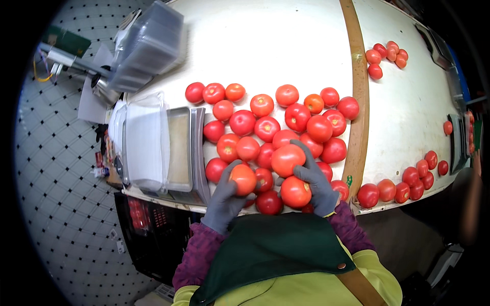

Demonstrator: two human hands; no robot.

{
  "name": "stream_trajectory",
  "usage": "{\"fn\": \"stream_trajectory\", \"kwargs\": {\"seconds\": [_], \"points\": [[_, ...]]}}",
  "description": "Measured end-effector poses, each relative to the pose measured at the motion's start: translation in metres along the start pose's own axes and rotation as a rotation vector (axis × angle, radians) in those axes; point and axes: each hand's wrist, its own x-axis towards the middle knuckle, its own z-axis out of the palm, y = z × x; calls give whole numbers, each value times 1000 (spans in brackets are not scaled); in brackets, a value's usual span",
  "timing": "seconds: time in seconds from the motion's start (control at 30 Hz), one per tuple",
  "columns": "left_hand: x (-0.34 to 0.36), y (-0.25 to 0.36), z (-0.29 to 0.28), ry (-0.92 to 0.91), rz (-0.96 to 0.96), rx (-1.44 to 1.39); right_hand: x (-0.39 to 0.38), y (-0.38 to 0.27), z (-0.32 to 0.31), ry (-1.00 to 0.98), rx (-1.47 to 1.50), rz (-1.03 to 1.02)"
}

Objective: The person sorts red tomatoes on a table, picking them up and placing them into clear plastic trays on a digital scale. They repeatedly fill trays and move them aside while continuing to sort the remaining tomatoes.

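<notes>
My left hand (223, 200), in a grey glove, is closed round an orange-red tomato (243, 179) near the table's front edge. My right hand (319, 184), gloved the same way, grips a large tomato (288, 160) between its fingers. A second tomato (295, 192) sits against that palm, just below the first; whether it is held or only touched is hard to tell. Beyond and beneath both hands, many loose red and orange tomatoes (242, 122) lie spread over the white table (265, 41). Some of them are partly hidden by my hands.
A grey scale-like tray (179, 148) with clear plastic on it stands left of the tomatoes. Behind it leans a stack of clear containers (148, 46). A brown strip (360, 92) divides the table; more tomatoes (387, 190) lie right of it. A black crate (158, 229) stands below, left.
</notes>
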Motion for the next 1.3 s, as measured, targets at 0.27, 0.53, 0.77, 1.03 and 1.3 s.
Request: {"fn": "stream_trajectory", "kwargs": {"seconds": [0.27, 0.53, 0.77, 1.03, 1.3], "points": [[-22, -17, -20, -20, -194, -372, -31, 28, -7, -26, 111, 312], [-31, -40, -15, 161, 54, 247, -57, 31, -7, -43, -180, 177], [-55, -27, -25, -9, -115, 23, -85, 44, 10, -9, -701, 55], [-81, 36, -74, -290, -188, 278, -77, 86, 54, 37, 108, 82], [-108, 80, -112, -509, -30, 1120, -37, 139, 110, 96, 176, 207]]}}
